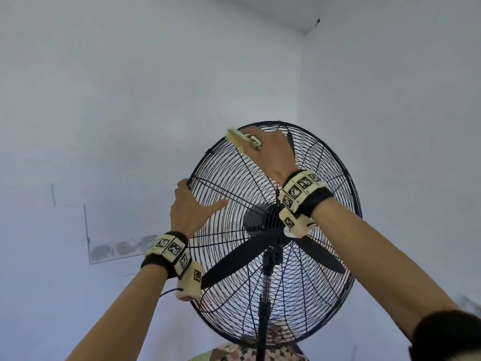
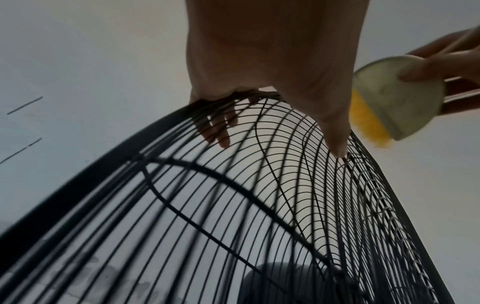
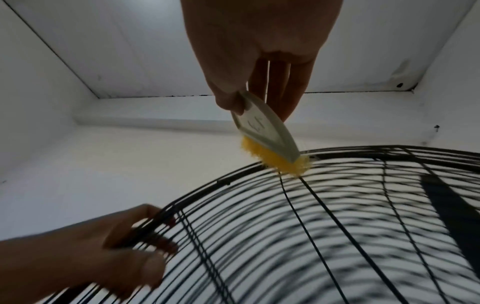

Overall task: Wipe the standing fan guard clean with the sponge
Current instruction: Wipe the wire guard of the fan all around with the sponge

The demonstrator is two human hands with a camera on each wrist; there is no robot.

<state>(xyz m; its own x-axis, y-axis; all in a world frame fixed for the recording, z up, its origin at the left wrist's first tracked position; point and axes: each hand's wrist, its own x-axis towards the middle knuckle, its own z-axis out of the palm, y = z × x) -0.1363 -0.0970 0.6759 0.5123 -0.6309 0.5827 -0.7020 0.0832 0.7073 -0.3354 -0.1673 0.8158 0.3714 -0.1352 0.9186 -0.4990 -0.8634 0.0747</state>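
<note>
The black wire fan guard (image 1: 226, 178) fills the middle of the head view, with dark blades and a hub (image 1: 263, 220) behind it. My right hand (image 1: 265, 144) pinches a sponge (image 1: 242, 139) with a pale plastic back and yellow pad. In the right wrist view the sponge's (image 3: 267, 133) yellow edge touches the guard's (image 3: 337, 205) upper rim. My left hand (image 1: 190, 201) grips the guard's upper left rim, fingers curled over the wires and thumb lying on the front. From the left wrist view, my left hand's fingers (image 2: 218, 127) hook behind the guard (image 2: 233, 205), with the sponge (image 2: 394, 102) to the right.
White walls and ceiling surround the fan. The fan pole (image 1: 263, 308) runs down to a patterned surface (image 1: 234, 353) at the bottom edge. A patched rectangle (image 1: 117, 246) marks the left wall.
</note>
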